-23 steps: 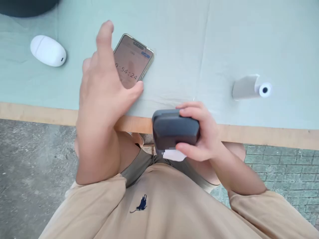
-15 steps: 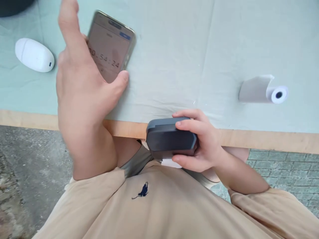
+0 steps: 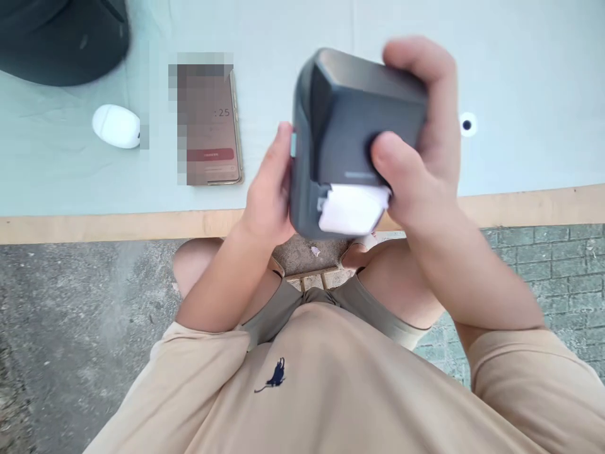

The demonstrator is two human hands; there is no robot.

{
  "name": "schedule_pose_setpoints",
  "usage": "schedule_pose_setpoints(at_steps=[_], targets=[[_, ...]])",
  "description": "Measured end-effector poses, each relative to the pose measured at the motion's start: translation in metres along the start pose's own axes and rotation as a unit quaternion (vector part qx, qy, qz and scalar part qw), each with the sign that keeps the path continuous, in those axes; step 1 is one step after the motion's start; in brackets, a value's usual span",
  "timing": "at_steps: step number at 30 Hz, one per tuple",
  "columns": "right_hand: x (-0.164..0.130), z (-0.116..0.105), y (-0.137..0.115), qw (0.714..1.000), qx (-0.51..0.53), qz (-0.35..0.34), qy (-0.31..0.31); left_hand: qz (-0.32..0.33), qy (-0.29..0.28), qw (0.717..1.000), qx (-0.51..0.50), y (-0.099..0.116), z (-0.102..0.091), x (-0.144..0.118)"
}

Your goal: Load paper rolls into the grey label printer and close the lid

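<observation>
- Up close to the camera, a dark grey printer is held in the air above the near edge of the counter, between both hands.
- White paper shows at the printer's lower face, toward six o'clock of its body.
- The right hand wraps the printer from three o'clock: its fingers curl over the top edge and the thumb presses on the front face just above the paper, so the grip is closed around the body.
- The left hand meets the printer at nine o'clock; the thumb lies along the left side wall, touching it, while the other fingers are hidden behind the body, so how far they are spread cannot be told.
- At nine o'clock from the printer, well apart, a phone lies flat on the pale green cloth of the counter.
- Farther out at nine o'clock rests a white oval case.
- At ten o'clock, in the far corner, sits a dark rounded object, partly out of view.
- At three o'clock, just past the right hand, the end of a paper roll peeks out.
</observation>
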State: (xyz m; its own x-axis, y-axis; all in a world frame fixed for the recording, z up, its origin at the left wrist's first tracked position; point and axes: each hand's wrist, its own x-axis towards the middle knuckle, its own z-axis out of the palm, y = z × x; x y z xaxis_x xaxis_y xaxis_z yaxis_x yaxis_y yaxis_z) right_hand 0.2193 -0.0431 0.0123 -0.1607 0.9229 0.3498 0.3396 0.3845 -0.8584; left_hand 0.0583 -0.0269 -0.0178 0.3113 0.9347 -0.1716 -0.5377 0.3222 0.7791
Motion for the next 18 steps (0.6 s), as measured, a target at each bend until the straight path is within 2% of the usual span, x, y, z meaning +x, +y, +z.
schedule_pose_setpoints(at_steps=[2, 4, 6, 8, 13, 18], targets=[[0.016, -0.001, 0.004, 1.000, 0.006, -0.014, -0.018, 0.019, -0.018, 0.999, -0.041, -0.002, 0.008, 0.004], [0.023, -0.001, 0.015, 1.000, 0.005, 0.009, -0.018, 0.031, -0.013, 0.997, -0.065, -0.004, 0.013, 0.007], [0.021, -0.001, 0.027, 0.999, -0.010, 0.040, -0.003, 0.021, 0.002, 0.997, -0.069, -0.007, 0.016, 0.009], [0.014, -0.003, 0.035, 0.999, -0.026, 0.042, -0.003, 0.014, 0.014, 0.998, -0.059, -0.012, 0.017, 0.009], [0.006, -0.010, 0.035, 0.998, 0.014, 0.006, -0.068, 0.010, 0.035, 0.999, -0.022, -0.015, 0.009, 0.008], [0.010, -0.013, 0.027, 0.994, -0.015, -0.005, -0.111, 0.006, 0.038, 0.997, -0.061, -0.015, -0.005, 0.009]])
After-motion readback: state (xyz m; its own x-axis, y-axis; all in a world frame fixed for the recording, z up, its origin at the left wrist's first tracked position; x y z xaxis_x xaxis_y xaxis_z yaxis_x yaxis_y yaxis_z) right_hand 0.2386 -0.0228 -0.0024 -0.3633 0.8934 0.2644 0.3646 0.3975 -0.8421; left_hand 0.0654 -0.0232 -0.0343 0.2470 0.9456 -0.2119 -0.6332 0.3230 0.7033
